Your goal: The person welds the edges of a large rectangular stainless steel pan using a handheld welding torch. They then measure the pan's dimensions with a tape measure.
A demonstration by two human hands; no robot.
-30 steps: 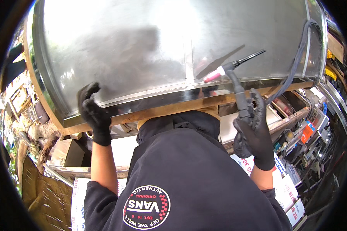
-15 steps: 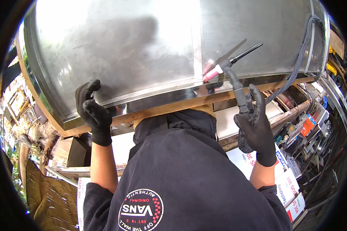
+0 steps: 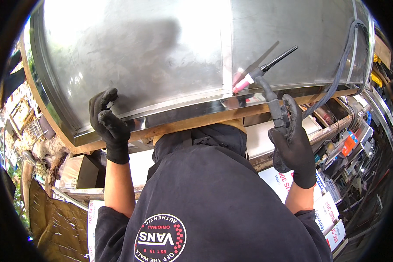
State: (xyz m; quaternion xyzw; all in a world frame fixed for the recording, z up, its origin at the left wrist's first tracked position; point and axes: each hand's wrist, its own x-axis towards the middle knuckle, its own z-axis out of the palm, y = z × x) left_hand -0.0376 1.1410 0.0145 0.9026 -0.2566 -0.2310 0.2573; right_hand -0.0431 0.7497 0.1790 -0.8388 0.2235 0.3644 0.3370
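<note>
My right hand (image 3: 298, 150), in a black glove, is closed around the handle of a TIG welding torch (image 3: 273, 105). Its pink ceramic cup points left and down at the joint near the rim of a shiny metal panel (image 3: 135, 56), and its long black back cap sticks up to the right. Whether the tip touches the metal I cannot tell. Above the panel's near left corner is my left hand (image 3: 111, 124), also black-gloved. Its thumb and forefinger are bent with a gap between them, and nothing shows in them.
A wooden edge (image 3: 179, 127) runs beneath the panel's near rim. The torch's dark cable (image 3: 343, 65) loops over the panel's right side. White printed boxes (image 3: 325, 209) lie below on the right. Tools and clutter crowd the right; an open carton (image 3: 81, 172) stands at left.
The view has shifted slightly, moving panel and hands a little to the right in the picture. The grip on the torch is the same, and the left hand keeps its pose.
</note>
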